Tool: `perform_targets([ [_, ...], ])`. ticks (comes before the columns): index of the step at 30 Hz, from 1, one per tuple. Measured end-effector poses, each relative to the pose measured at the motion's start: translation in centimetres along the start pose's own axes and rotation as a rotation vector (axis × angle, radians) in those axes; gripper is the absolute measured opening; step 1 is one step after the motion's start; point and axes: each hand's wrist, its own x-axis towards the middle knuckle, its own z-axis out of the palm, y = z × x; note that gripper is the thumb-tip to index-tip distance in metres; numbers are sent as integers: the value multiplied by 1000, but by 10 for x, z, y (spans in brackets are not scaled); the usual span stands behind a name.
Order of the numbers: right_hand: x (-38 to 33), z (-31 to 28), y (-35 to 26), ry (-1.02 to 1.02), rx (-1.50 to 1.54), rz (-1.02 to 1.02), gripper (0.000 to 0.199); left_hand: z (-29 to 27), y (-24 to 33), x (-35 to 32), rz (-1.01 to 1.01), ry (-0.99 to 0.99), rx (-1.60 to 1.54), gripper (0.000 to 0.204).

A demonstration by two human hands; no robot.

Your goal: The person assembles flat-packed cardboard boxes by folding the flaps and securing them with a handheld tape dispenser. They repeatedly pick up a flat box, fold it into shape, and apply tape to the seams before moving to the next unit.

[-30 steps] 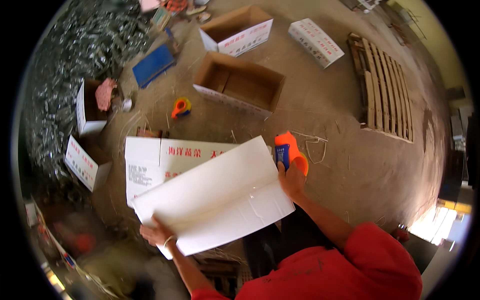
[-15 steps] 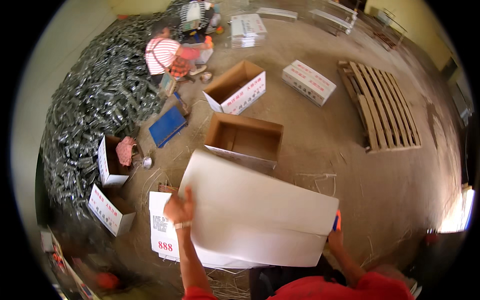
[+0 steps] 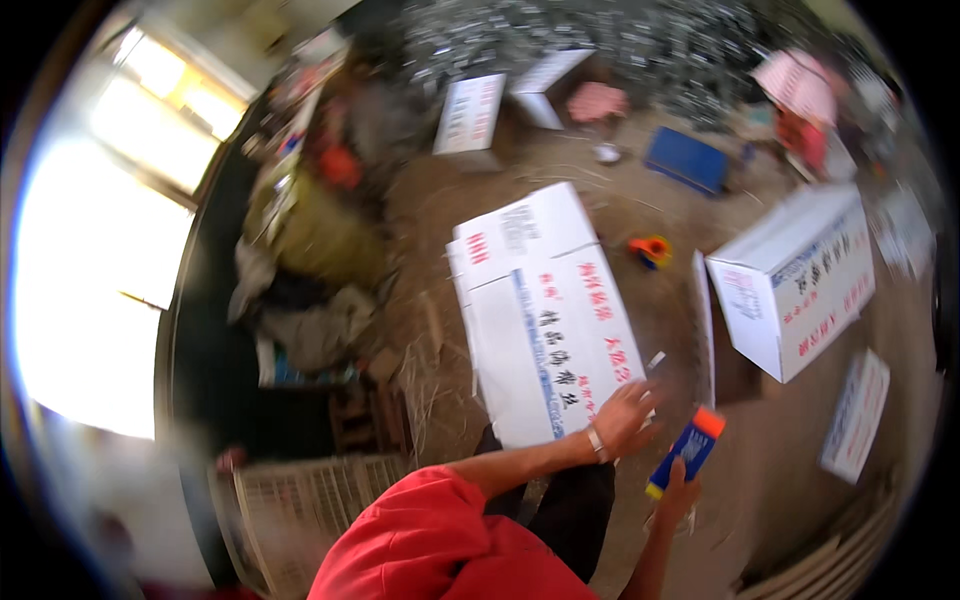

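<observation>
At the far left we see a bright window (image 3: pixel 90 280), then an olive sack (image 3: pixel 315 235) in a heap of clutter and, lower down, one pale slatted crate (image 3: pixel 310 510). On the floor (image 3: pixel 780 450), two small open boxes (image 3: pixel 470 115) stand above one flat printed carton (image 3: pixel 545 310), which lies at the middle before our knees. Our left hand (image 3: pixel 622 422) is at its lower right corner — blurred, so we cannot tell whether it grips. Next come one pink cloth (image 3: pixel 597 101), one white cup (image 3: pixel 606 153), and one orange tape roll (image 3: pixel 652 250) beside the flat carton. Our right hand (image 3: pixel 678 492) is closed around one blue-and-orange tape dispenser (image 3: pixel 690 445), as it was a second ago. One blue platform (image 3: pixel 687 160) lies above, one co-worker (image 3: pixel 800 90) beyond it. One large white carton (image 3: pixel 820 270) blocks much of an open carton (image 3: pixel 703 320), and one closed box (image 3: pixel 857 415) sits above pallet slats (image 3: pixel 825 565). Since the earlier frames our view has swung leftward, and the big white panel both hands were on has left them — the flat carton now shows uncovered.
</observation>
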Motion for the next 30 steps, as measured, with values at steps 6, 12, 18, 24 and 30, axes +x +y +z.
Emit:
perform_targets([
  [6,-57,-34,98,-399,-233,91,36,-36,-40,-210,-948,-40,75,45],
  [12,-107,-25,113,-642,-494,62,35,-68,-40,-313,-1064,287,-92,38],
  [18,-167,7,97,-764,-569,-151,33,-112,-15,-434,-1022,470,-89,36],
  [24,-316,46,97,-939,-784,-190,30,-203,14,-604,-980,1023,140,30],
  [30,-395,77,94,-1188,-870,-317,29,-316,70,-761,-1094,1542,431,25],
])
